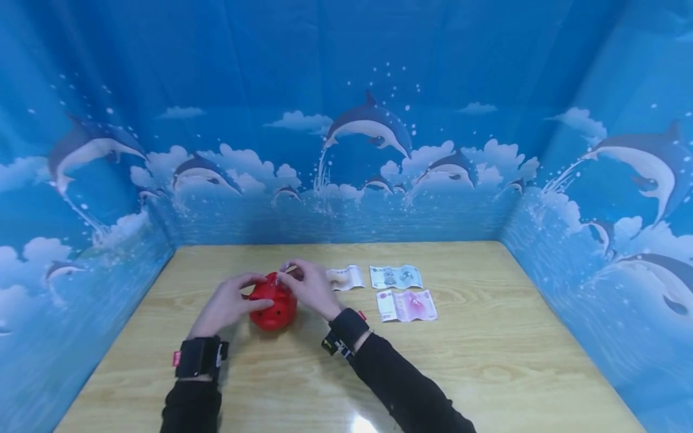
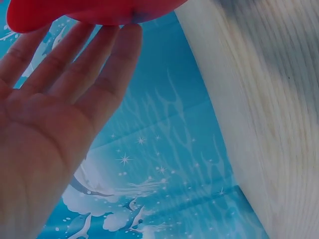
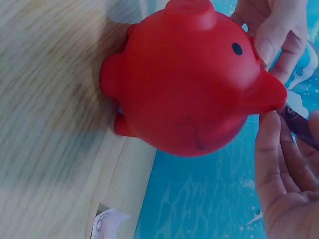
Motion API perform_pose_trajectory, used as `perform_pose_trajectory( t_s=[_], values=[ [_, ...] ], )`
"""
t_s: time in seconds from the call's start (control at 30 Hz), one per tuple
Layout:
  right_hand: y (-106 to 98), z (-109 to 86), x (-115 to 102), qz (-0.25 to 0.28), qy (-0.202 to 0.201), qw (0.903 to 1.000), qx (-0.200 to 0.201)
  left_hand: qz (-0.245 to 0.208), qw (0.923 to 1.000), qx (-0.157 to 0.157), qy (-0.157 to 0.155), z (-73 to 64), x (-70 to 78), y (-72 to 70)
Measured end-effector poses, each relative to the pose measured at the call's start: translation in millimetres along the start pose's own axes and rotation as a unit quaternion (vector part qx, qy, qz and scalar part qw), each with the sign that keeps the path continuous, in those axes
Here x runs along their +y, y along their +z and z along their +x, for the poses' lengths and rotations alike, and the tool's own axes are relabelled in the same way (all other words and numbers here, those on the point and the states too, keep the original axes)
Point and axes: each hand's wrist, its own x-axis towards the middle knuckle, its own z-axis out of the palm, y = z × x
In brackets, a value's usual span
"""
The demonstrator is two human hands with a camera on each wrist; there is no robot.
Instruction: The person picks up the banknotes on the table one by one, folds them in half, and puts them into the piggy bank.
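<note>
A round red piggy bank (image 1: 275, 317) stands on the table, its snout toward me. My left hand (image 1: 223, 305) holds it from the left, with the thumb near its face and the fingers at its far side. In the left wrist view the long fingers (image 2: 112, 74) touch its red surface. My right hand (image 1: 313, 291) is at the top of the piggy bank, beside an ear. It pinches a dark, narrow folded banknote (image 3: 298, 125), partly covered by the fingers in the right wrist view. The piggy bank's slot is hidden.
Right of the hands lie a pale banknote (image 1: 346, 278), partly behind my right hand, a bluish-green banknote (image 1: 396, 276) and a pink banknote (image 1: 407, 305). The wooden table (image 1: 487, 361) is bordered by a blue dolphin-print curtain (image 1: 346, 216) at the back and sides.
</note>
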Motion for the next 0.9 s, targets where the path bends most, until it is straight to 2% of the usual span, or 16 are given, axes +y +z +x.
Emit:
perform_pose_trajectory(
  t_s=[0.17,0.5,0.77,0.9],
  values=[
    [3,3.9,-3,-0.036,0.005,0.9993,-0.013,0.004,1.0,0.0,-0.005,-0.6,1.9,0.1],
    [5,11.4,-3,-0.052,0.008,0.9978,-0.039,0.01,0.9999,0.0,0.007,-0.1,2.9,-1.3],
    [7,15.2,-2,-0.057,0.009,0.9977,-0.035,0.021,0.999,0.0,0.038,-0.7,2.9,-0.8],
    [8,14.7,-4,-0.072,0.011,0.9967,-0.038,0.015,0.9991,-0.001,0.039,-2.8,1.9,0.3]
  ],
)
